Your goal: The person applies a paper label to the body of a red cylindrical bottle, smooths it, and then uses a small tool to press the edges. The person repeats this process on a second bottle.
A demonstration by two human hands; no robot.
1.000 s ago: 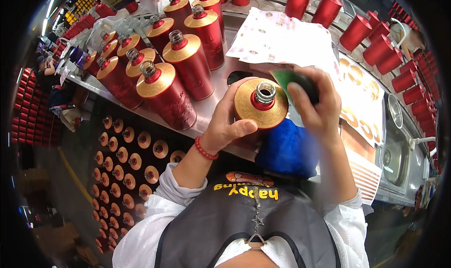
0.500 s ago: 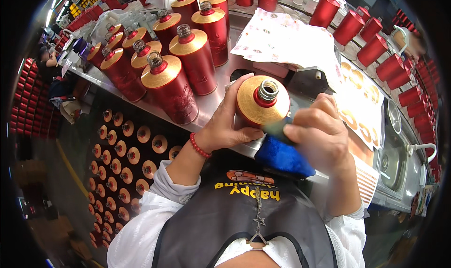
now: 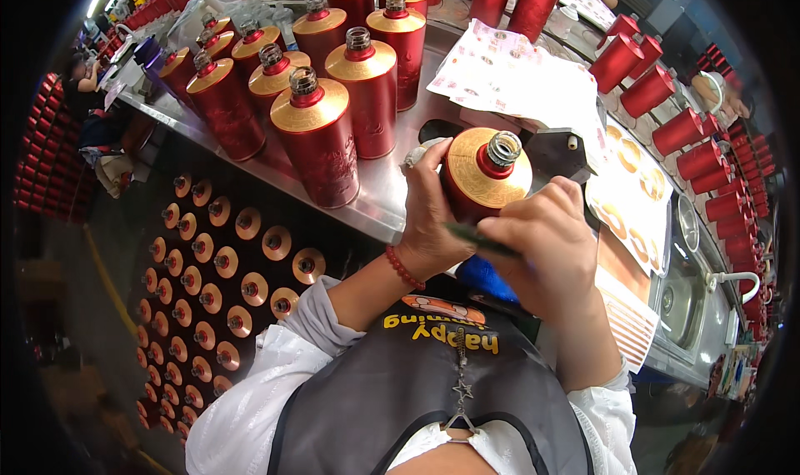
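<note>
The left hand (image 3: 427,225) was clasped round the red bottle (image 3: 483,175), just beyond the right hand (image 3: 548,246), which pinched a blurred green piece (image 3: 477,237); the bottle seemed stiff, probably slippery, fragile at its neck, best held round its body.

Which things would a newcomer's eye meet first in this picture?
Probably the red cylindrical bottle with gold shoulder and glass mouth, in the left hand near the middle, with the right hand gripping a blurred dark green piece close by. Next, perhaps, the cluster of similar red-and-gold bottles on the shiny metal table at upper left, and the rows of gold-shouldered bottles lower left.
</note>
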